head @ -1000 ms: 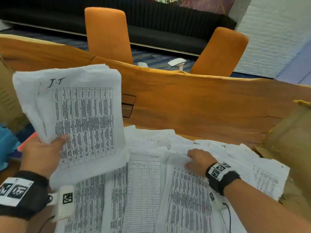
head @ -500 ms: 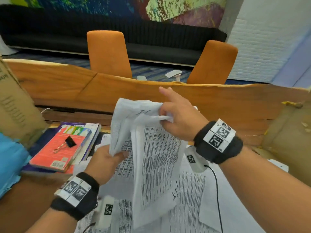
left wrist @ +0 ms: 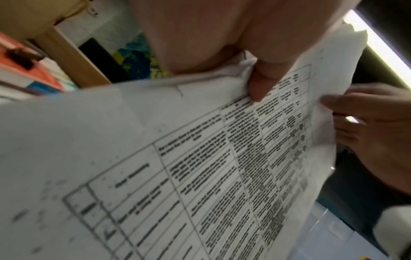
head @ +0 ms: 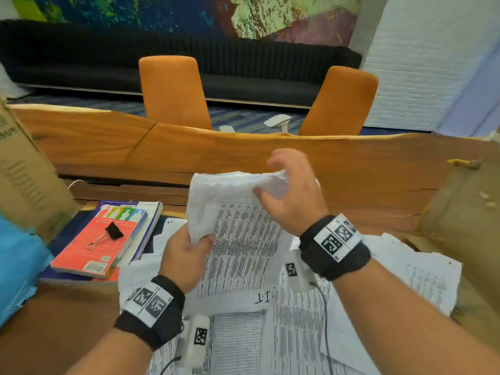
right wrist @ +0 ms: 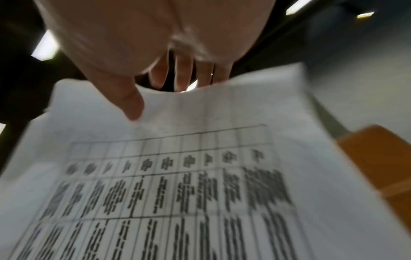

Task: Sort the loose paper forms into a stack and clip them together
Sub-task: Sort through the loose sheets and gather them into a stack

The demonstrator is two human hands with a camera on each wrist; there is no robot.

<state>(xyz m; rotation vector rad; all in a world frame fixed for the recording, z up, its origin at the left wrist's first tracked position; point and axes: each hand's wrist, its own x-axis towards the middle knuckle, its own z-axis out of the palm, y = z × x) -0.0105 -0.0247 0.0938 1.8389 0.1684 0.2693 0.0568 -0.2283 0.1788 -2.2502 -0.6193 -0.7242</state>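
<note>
I hold a bundle of printed paper forms (head: 238,234) upright above the table. My left hand (head: 186,253) grips its lower left edge, thumb on the front sheet; that thumb (left wrist: 262,84) presses on the forms (left wrist: 200,167) in the left wrist view. My right hand (head: 289,196) pinches the bundle's top right corner, thumb (right wrist: 131,103) in front and fingers behind the forms (right wrist: 177,184). More loose forms (head: 297,320) lie spread on the table beneath. A black binder clip (head: 109,232) lies on a red book (head: 94,247) to the left.
The red book tops a small pile of books (head: 146,226) at the left. Cardboard boxes (head: 24,174) stand at the left and right (head: 465,212) table ends. A blue cloth (head: 19,266) lies at the left edge. Two orange chairs (head: 173,90) stand beyond the wooden table (head: 351,169).
My right hand left the sheets on the table and came up to the bundle's top corner. The left hand brought the bundle to the middle. The head view has tilted up.
</note>
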